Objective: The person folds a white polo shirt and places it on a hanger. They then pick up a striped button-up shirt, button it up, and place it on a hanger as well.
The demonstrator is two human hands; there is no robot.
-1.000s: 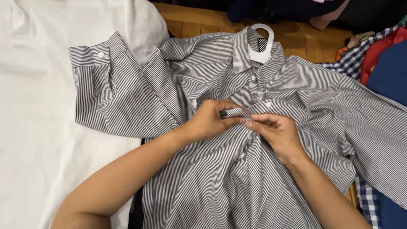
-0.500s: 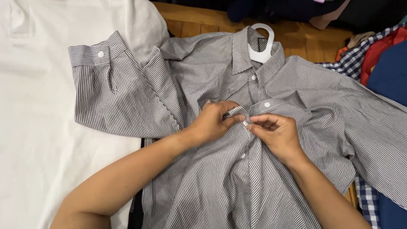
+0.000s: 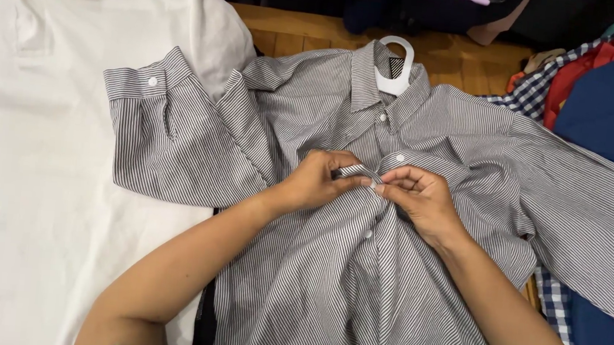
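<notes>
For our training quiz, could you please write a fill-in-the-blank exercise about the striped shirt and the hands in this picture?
1. Both hands pinch the front placket of the grey ____ shirt.
2. The left hand and right hand meet just below a small white ____.
3. The hanger in the collar is ____ in colour.
4. Beside the shirt's folded sleeve lies a ____ polo shirt.

Missing words: striped; button; white; white

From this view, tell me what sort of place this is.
Probably a clothes-sorting or laundry spot: a striped shirt on a white hanger lies on a wooden table, beside a white polo shirt and heaped garments.
</notes>
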